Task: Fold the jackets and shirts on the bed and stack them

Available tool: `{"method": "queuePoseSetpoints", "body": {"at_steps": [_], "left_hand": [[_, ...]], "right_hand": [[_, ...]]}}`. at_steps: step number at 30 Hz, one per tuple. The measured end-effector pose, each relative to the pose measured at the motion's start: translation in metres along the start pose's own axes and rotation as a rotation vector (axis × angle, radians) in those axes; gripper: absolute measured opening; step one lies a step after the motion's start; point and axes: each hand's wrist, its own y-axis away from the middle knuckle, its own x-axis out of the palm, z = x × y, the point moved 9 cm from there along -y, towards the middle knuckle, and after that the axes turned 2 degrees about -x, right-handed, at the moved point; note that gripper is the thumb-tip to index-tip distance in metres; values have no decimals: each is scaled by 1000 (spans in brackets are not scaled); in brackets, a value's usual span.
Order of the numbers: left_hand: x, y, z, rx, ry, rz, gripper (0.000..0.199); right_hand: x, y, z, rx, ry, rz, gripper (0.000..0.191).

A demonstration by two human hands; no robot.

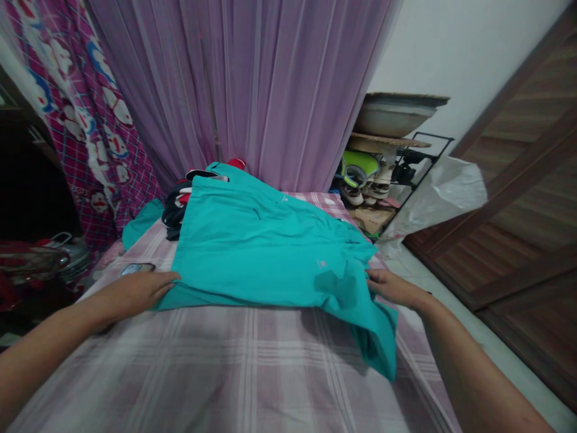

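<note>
A turquoise garment [252,240] with small pale logos lies spread across the bed; whether it is a shirt or shorts I cannot tell. My left hand [142,291] pinches its near left corner between thumb and fingers. At the right side, my right hand [394,287] grips the edge, with the fingertips partly hidden by the fabric. The cloth is fairly flat on the left and bunched on the right, where a loose part hangs down toward me. A lower layer shows along the near edge.
Plaid bedding [216,367] covers the bed. A phone [137,269] lies beyond my left hand. Dark and red clothes [174,213] and another turquoise cloth [143,224] sit behind. Purple curtains [270,90] hang at the back. A shoe rack [419,162] and plastic bag [446,192] stand right.
</note>
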Motion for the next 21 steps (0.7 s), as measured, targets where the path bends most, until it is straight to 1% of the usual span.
{"method": "queuePoseSetpoints", "body": {"at_steps": [1,2,4,5,6,8,10,11,13,15,16,18,21], "left_hand": [[1,-16,-4,39,-45,102,43],[-3,-34,-4,28,-112,130,44],[-14,-70,-6,-29,-229,126,44],[-15,-85,-8,-62,-263,126,42],[-12,-97,-11,-85,-285,127,40],[1,-112,-24,-96,-291,95,38],[19,-113,-39,-64,-249,-11,42],[29,-109,-46,-47,-208,-67,45],[53,-95,-53,-19,-115,-125,48],[72,-80,-52,-16,-41,-159,50],[79,-73,-50,-20,-14,-179,50],[86,-63,-45,-28,22,-218,50],[89,-57,-41,-26,29,-249,52]], "right_hand": [[-12,-10,0,11,27,-66,47],[-26,-21,-1,36,92,-147,45],[-48,-45,-4,145,308,-313,42],[-53,-55,-7,222,420,-372,40],[-55,-65,-10,293,505,-405,37],[-48,-80,-18,389,578,-408,31],[-39,-84,-26,424,568,-386,31],[-38,-81,-30,430,557,-388,34],[-42,-66,-36,431,528,-402,44],[-43,-45,-41,405,456,-352,52],[-40,-34,-43,378,404,-293,55],[-24,-13,-42,309,292,-151,58],[6,13,-30,194,162,-20,53]]}}
